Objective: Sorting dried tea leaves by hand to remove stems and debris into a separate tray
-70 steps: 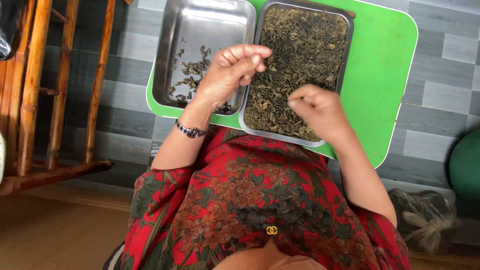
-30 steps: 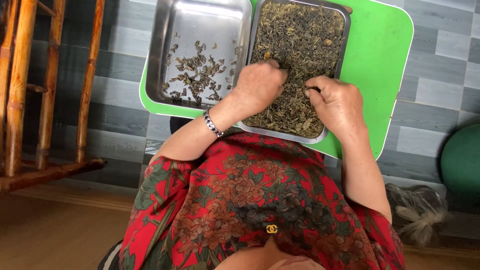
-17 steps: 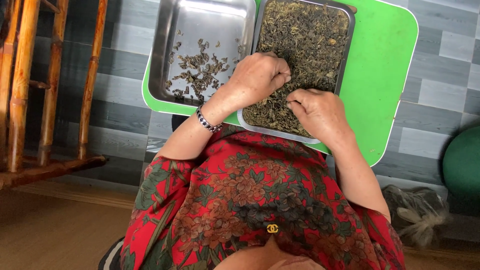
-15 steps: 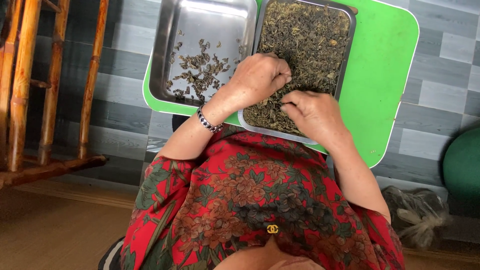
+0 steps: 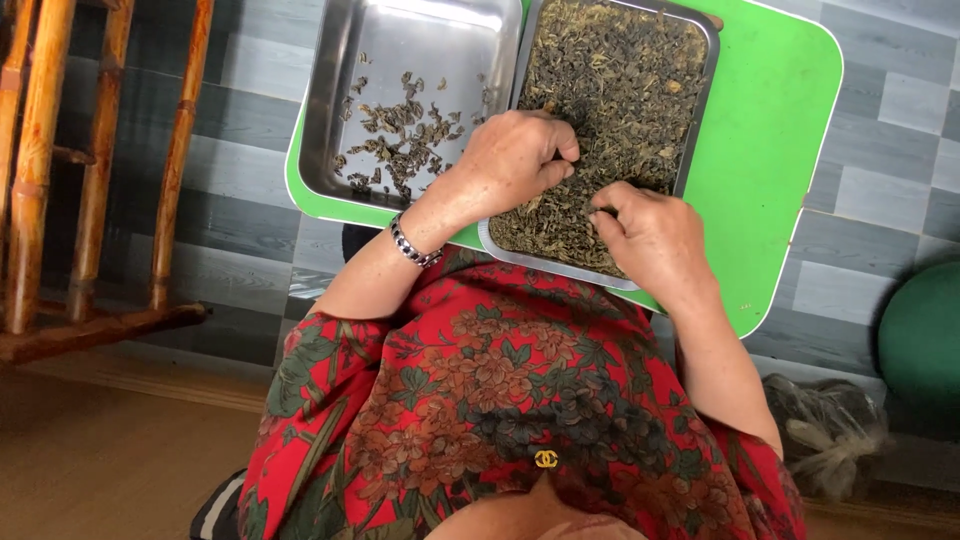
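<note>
Dried leaves [image 5: 620,90] under both hands [image 5: 585,195] pinching.

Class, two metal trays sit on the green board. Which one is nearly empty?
The left tray: only a thin scatter of dried leaves lies on its bare metal floor. The right tray, where both hands work, is covered with leaves from wall to wall.

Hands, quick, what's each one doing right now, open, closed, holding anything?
Left hand: curled shut over the tray of dried leaves; whether it pinches any cannot be told.
Right hand: fingers bent, tips in the leaves; grip cannot be told.
</note>
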